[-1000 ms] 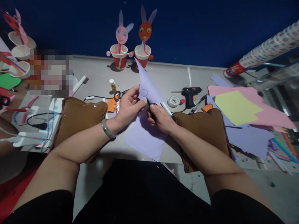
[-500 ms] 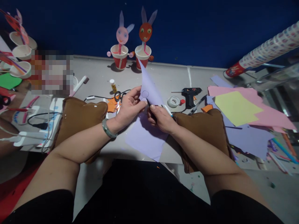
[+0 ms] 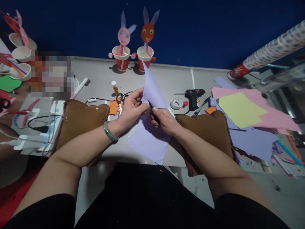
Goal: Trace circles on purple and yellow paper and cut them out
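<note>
My left hand (image 3: 133, 107) pinches the edge of a lilac paper sheet (image 3: 154, 90) between thumb and fingers. The sheet is raised and curled, with small circles drawn in dark line near the thumb. My right hand (image 3: 164, 120) is closed around black scissors (image 3: 150, 107), mostly hidden in the fist, their dark tip end against the paper beside my left thumb. Beneath both hands another lilac paper area (image 3: 150, 143) lies on the table; I cannot tell whether it joins the raised sheet.
Two rabbit-faced paper cups (image 3: 122, 60) stand at the back. A glue stick (image 3: 115, 87) and orange scraps (image 3: 114, 107) lie left; a tape roll (image 3: 177, 103), a glue gun (image 3: 194, 97) and coloured paper sheets (image 3: 240, 109) lie right. Brown cushions (image 3: 82, 122) flank my forearms.
The view has shifted very slightly. Both hands keep almost the same place on the lilac paper, with only a tiny movement at the right hand.
</note>
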### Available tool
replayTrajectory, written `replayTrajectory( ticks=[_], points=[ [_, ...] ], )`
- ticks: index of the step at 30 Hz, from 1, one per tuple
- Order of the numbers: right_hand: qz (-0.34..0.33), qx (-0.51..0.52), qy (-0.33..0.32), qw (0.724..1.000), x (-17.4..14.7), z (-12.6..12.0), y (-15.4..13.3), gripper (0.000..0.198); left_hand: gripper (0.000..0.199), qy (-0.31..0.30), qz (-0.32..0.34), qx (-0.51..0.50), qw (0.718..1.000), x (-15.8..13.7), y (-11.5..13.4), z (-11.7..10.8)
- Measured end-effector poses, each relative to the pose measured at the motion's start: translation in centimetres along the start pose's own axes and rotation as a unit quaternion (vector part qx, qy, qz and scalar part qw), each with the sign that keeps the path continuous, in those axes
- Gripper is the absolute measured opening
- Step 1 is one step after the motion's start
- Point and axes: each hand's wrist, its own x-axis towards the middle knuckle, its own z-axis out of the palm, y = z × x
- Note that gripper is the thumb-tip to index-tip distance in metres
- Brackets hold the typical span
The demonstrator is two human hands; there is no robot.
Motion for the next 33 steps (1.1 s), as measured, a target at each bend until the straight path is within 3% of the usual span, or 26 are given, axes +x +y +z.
replayTrajectory(
  ticks=[9,15,17,21,24,27,30,33],
  points=[
    [-0.016,-0.017,0.000,1.000,0.2,0.4,0.2,0.062,0.045,0.011,-0.002,-0.002,1.000,0.0,0.3,0.0],
    [-0.032,-0.183,-0.010,0.983,0.5,-1.0,-0.8,0.059,0.041,0.036,0.000,-0.026,0.999,0.5,-0.1,-0.7],
    [-0.037,-0.311,-0.021,0.950,-0.2,-1.7,-2.6,0.050,0.038,0.058,0.009,-0.039,0.998,0.8,-0.1,-0.8],
    [0.010,-0.560,-0.039,0.828,-2.3,-2.7,-6.2,0.030,0.032,0.102,0.017,-0.054,0.993,1.2,0.2,-0.9],
    [0.066,-0.662,0.016,0.747,-3.6,-3.1,-7.1,0.031,0.030,0.108,0.022,-0.057,0.992,1.6,0.2,-1.2],
    [0.094,-0.721,0.062,0.684,-4.4,-3.2,-6.4,0.034,0.033,0.101,0.061,-0.034,0.992,2.0,0.0,-1.6],
    [0.091,-0.742,0.057,0.661,-5.5,-2.8,-4.9,0.029,0.034,0.086,0.198,0.052,0.975,1.7,-0.1,-1.7],
    [0.067,-0.747,0.032,0.660,-6.5,-2.4,-3.1,0.027,0.031,-0.016,0.359,0.200,0.912,0.1,-0.1,-1.3]
  ],
)
